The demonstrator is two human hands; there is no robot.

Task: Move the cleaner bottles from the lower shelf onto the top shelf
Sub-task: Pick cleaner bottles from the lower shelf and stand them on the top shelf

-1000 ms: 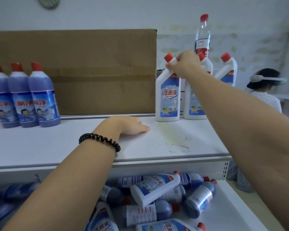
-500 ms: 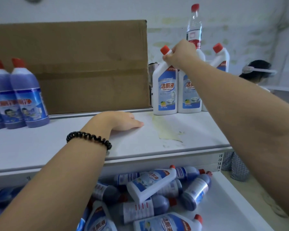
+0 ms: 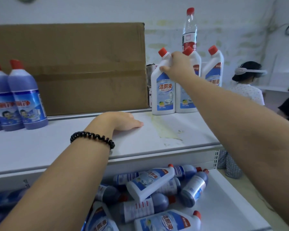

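My right hand (image 3: 178, 65) grips the neck of a white cleaner bottle (image 3: 163, 90) with a red cap, which stands upright at the back right of the top shelf (image 3: 140, 144). Two more white bottles (image 3: 213, 70) stand just right of it. My left hand (image 3: 123, 121) rests flat on the top shelf, fingers straight, holding nothing. Purple cleaner bottles (image 3: 27, 100) stand at the shelf's left. On the lower shelf (image 3: 227, 205) lies a heap of several white and purple bottles (image 3: 150, 182).
A large cardboard box (image 3: 73, 67) stands behind the top shelf. A clear water bottle (image 3: 189, 29) rises behind the white bottles. A yellowish stain (image 3: 167, 130) marks the shelf. A person (image 3: 247, 87) with a headband sits beyond the shelf's right end.
My right hand has slid from the bottle's cap area down onto its neck and shoulder. The bottle stays standing; my left hand has not moved on the shelf.
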